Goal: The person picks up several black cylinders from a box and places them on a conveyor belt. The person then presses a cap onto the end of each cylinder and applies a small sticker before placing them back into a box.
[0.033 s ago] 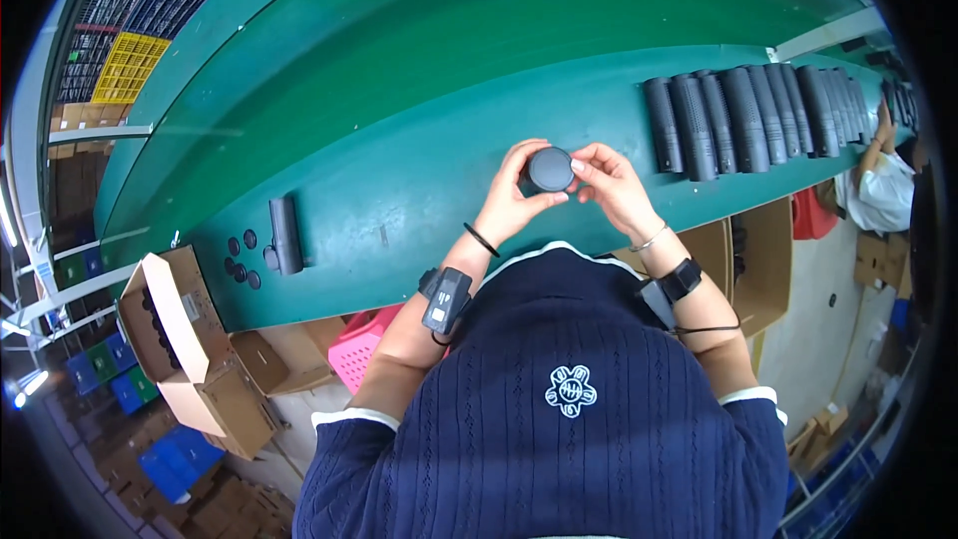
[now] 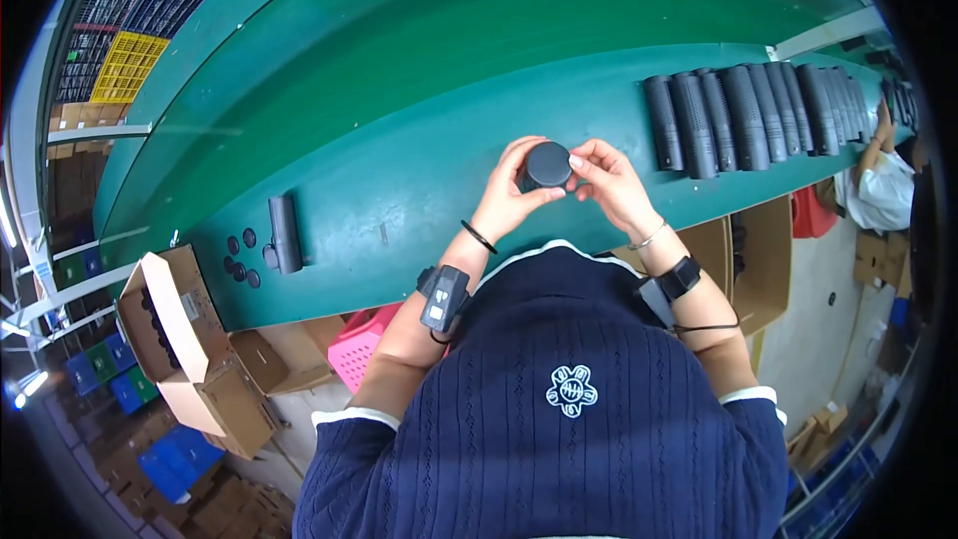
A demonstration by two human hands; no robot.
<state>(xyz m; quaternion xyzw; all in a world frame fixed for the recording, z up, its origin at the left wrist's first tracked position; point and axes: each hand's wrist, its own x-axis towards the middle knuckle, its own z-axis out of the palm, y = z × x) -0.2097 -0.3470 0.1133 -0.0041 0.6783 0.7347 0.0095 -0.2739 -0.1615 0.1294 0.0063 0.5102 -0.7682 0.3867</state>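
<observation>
A dark cylindrical part with a round end cap (image 2: 546, 165) is held above the green table (image 2: 399, 170) between both hands. My left hand (image 2: 511, 195) wraps its left side and underside. My right hand (image 2: 611, 180) pinches its right edge with the fingertips. The cap faces up toward the camera; the cylinder's body is mostly hidden behind the fingers.
A row of several dark cylinders (image 2: 758, 110) lies at the right of the table. One cylinder (image 2: 285, 233) and several small round discs (image 2: 239, 260) lie at the left. Open cardboard boxes (image 2: 175, 329) and a pink crate (image 2: 364, 354) stand below the table edge. Another person (image 2: 883, 175) sits far right.
</observation>
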